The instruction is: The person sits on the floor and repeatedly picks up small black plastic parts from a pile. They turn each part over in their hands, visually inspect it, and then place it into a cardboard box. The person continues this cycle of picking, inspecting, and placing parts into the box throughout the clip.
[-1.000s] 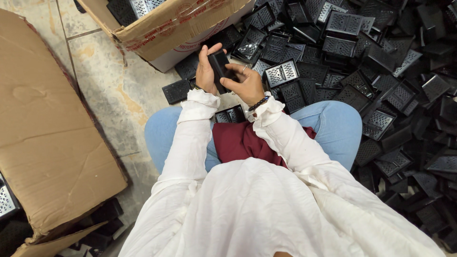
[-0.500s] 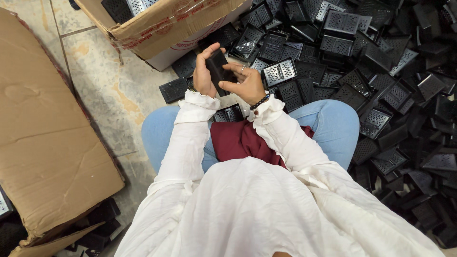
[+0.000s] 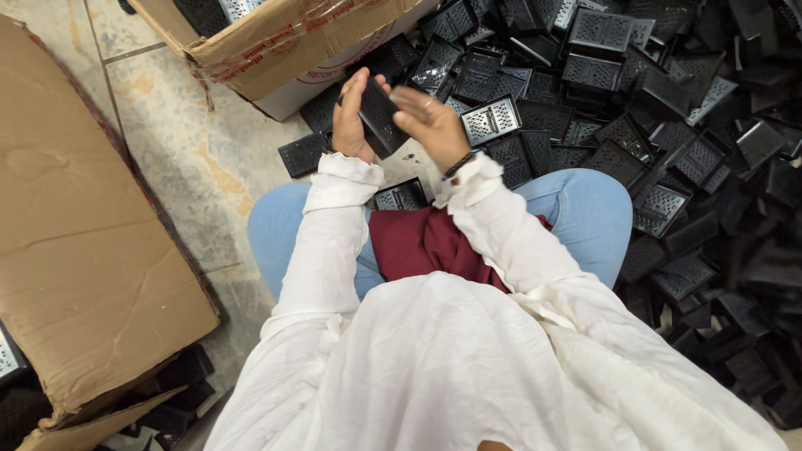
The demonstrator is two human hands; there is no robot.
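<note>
Cardboard box [image 3: 284,42]: black grater pieces | left hand [image 3: 349,125] holds one [image 3: 380,117]

Even soft light, slight motion blur

Loose white long-sleeved top [image 3: 468,367], gathered cuffs — blue jeans [image 3: 585,200], dark wristband [image 3: 461,164], 1 ring [image 3: 428,103].

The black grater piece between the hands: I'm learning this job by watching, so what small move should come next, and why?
Probably bring the right hand back onto the black grater piece. Only the left hand has a grip on it, tilted above the floor, while the right hand's fingers hover open just beside it. A second hold would steady it.
</note>
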